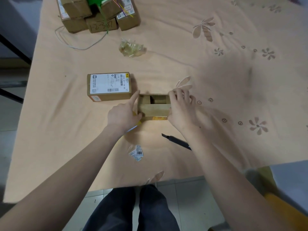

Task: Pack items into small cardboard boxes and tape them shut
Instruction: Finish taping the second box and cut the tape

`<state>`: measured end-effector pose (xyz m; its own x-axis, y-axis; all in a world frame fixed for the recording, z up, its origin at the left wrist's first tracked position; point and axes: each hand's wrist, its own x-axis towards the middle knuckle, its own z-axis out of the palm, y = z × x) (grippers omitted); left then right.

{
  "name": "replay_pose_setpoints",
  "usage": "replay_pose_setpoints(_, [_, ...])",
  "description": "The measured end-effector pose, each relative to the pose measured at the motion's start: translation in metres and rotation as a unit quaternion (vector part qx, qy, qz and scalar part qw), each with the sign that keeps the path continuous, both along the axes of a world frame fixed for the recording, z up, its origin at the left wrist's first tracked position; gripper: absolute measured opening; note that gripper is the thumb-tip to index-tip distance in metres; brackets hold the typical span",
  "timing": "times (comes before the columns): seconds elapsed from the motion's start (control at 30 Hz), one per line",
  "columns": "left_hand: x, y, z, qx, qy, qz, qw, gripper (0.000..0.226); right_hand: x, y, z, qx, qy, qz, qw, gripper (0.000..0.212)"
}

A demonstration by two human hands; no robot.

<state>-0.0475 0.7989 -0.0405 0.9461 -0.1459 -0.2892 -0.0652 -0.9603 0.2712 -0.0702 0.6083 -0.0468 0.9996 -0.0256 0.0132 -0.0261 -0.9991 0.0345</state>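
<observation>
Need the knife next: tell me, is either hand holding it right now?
No: the black knife lies on the cloth, while the left hand and right hand both hold the small open box.

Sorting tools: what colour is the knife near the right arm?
Black, seen in the head view.

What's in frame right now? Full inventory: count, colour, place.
Open box: 1, brown cardboard, centre, between both hands.
Labelled box: 1, brown with white label, left of the open box.
Stacked boxes: several, brown, far left corner.
Crumpled plastic: 1, clear, beyond the centre.
Cable: 1, pale, by the stack.
Black cutter: 1, near right forearm.
Torn label scraps: a few, white, near edge.
Tablecloth: 1, peach, flower pattern.
Left hand: 1, on box's left end, forefinger straight.
Right hand: 1, grips box's right end.
</observation>
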Motion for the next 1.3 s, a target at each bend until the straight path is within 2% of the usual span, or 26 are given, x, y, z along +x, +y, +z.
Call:
replay_pose_setpoints(0.07, [-0.003, 0.001, -0.002, 0.02, -0.015, -0.017, 1.0, 0.061, -0.009, 0.003, -0.004, 0.001, 0.015, -0.001, 1.0, 0.049])
replay_pose_setpoints(0.13, [-0.006, 0.001, -0.005, 0.035, -0.023, -0.029, 0.999, 0.052, -0.017, 0.004, -0.011, 0.018, 0.037, 0.001, 0.999, 0.051])
replay_pose_setpoints(0.27, [-0.007, -0.002, -0.011, 0.054, -0.023, -0.045, 0.997, 0.05, -0.02, 0.006, -0.02, 0.052, 0.042, -0.01, 0.998, 0.048])
replay_pose_setpoints(0.4, [-0.006, -0.006, -0.014, 0.067, -0.018, -0.054, 0.996, 0.05, -0.026, 0.009, -0.027, 0.03, 0.076, -0.026, 0.996, 0.051])
replay_pose_setpoints(0.5, [-0.005, -0.006, -0.013, 0.06, -0.001, -0.06, 0.996, 0.055, -0.028, 0.013, -0.029, -0.007, 0.102, -0.033, 0.994, 0.056])
replay_pose_setpoints(0.63, [-0.013, -0.003, -0.001, -0.015, 0.023, -0.036, 0.999, 0.08, -0.024, 0.016, -0.016, -0.035, 0.082, -0.033, 0.995, 0.049])
replay_pose_setpoints(0.73, [-0.018, 0.0, 0.015, -0.096, 0.043, 0.013, 0.994, 0.083, -0.02, 0.007, -0.006, 0.066, 0.091, -0.059, 0.992, 0.044])
replay_pose_setpoints(0.8, [-0.021, 0.0, 0.03, -0.14, 0.044, 0.027, 0.989, 0.082, -0.015, 0.002, 0.003, 0.18, 0.129, -0.087, 0.971, 0.042])
replay_pose_setpoints(0.93, [-0.026, -0.003, 0.064, -0.246, 0.029, 0.044, 0.968, 0.086, -0.013, 0.0, 0.027, 0.3, 0.133, -0.103, 0.939, 0.04])
replay_pose_setpoints(1.07, [-0.026, -0.009, 0.1, -0.355, 0.009, 0.08, 0.931, 0.095, -0.018, 0.003, 0.061, 0.389, 0.047, -0.168, 0.905, 0.033])
replay_pose_setpoints(1.17, [-0.027, -0.018, 0.124, -0.43, -0.022, 0.082, 0.899, 0.093, -0.02, 0.0, 0.096, 0.453, -0.024, -0.196, 0.87, 0.027])
replay_pose_setpoints(1.3, [-0.027, -0.029, 0.157, -0.501, -0.119, 0.057, 0.855, 0.093, -0.025, 0.001, 0.16, 0.575, -0.089, -0.167, 0.796, 0.024])
